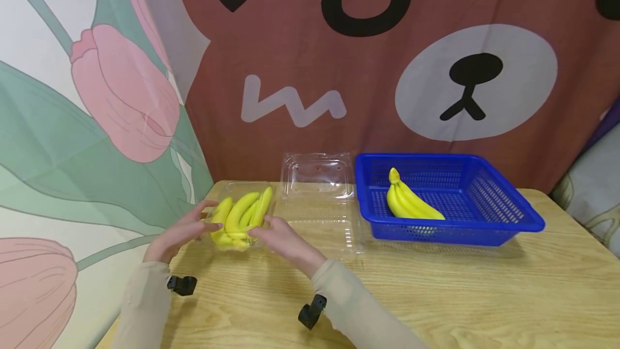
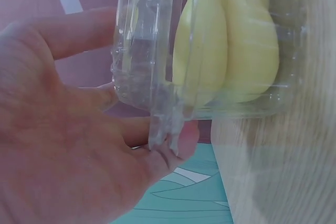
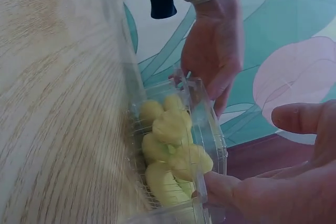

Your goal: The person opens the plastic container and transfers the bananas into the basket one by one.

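Note:
Several yellow bananas [image 1: 237,215] lie inside a clear plastic clamshell box [image 2: 252,109] at the table's left side, with its clear lid [image 3: 209,124] over them. My left hand [image 1: 181,233] is at the box's left edge. In the left wrist view, its thumb and a finger pinch the plastic rim tab, while other fingers spread along the lid's side. My right hand [image 1: 286,241] is at the box's near right edge. One digit touches the rim in the right wrist view, and another extends away from the box, straight.
Right of the box stands a second clear clamshell [image 1: 317,230], its lid [image 1: 317,174] raised at the back. Farther right, a blue plastic basket [image 1: 450,233] holds a bunch of bananas [image 1: 411,201]. A printed curtain [image 1: 290,42] hangs behind the wooden table [image 1: 460,295].

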Demonstrator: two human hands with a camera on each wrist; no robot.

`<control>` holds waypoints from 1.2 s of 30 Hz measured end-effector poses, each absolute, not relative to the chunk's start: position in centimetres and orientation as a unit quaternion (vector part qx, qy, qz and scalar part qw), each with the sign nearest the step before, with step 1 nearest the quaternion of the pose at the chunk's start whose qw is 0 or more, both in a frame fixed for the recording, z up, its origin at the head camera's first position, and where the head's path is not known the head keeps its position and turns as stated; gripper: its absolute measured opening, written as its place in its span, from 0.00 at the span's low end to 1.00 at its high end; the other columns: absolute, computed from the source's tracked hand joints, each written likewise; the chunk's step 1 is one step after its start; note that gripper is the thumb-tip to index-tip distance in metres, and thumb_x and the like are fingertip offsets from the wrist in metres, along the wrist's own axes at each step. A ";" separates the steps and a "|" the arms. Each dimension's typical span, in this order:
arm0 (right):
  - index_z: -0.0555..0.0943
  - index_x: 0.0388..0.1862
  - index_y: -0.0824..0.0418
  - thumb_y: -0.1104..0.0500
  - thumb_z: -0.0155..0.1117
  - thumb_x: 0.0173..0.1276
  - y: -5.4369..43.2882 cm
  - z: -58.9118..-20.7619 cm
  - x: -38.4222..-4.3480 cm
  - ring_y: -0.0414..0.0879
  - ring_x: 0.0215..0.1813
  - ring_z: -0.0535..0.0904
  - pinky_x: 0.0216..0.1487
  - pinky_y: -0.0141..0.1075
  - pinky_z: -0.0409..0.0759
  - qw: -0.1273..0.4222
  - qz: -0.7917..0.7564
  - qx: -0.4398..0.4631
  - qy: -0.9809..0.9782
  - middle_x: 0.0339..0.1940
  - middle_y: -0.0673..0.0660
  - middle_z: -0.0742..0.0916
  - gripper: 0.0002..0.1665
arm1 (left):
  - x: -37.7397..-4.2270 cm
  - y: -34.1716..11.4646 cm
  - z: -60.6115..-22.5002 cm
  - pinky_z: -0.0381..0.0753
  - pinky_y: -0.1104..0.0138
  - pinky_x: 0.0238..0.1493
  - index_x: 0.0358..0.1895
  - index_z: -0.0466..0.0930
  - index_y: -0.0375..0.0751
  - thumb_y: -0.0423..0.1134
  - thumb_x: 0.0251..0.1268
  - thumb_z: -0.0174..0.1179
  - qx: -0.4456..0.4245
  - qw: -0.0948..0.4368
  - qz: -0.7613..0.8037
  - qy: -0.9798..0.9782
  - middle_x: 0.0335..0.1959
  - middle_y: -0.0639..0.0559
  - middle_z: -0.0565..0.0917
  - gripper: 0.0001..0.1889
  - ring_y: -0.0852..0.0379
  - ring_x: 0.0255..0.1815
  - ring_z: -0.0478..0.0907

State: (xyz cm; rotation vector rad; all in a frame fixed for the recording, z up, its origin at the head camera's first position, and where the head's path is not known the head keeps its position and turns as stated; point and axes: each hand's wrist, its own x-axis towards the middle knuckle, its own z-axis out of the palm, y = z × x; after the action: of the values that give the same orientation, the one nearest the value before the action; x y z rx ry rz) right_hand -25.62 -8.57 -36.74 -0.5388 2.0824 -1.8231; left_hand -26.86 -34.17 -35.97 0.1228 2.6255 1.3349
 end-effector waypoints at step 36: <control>0.64 0.73 0.66 0.70 0.60 0.64 -3.2 -32.7 -27.6 0.45 0.38 0.78 0.36 0.34 0.80 0.049 -0.793 -0.127 0.594 0.66 0.67 0.70 0.37 | -25.4 -28.8 -31.4 0.71 0.65 0.53 0.73 0.61 0.41 0.49 0.76 0.51 0.072 -0.032 0.657 0.750 0.66 0.46 0.62 0.28 0.51 0.60 0.63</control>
State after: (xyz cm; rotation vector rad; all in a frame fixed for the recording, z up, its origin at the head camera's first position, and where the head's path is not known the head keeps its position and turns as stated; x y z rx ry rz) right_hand -27.56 -3.21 -32.74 -0.3856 1.8109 -2.4152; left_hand -25.36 -28.77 -31.40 0.2322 2.4043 2.1074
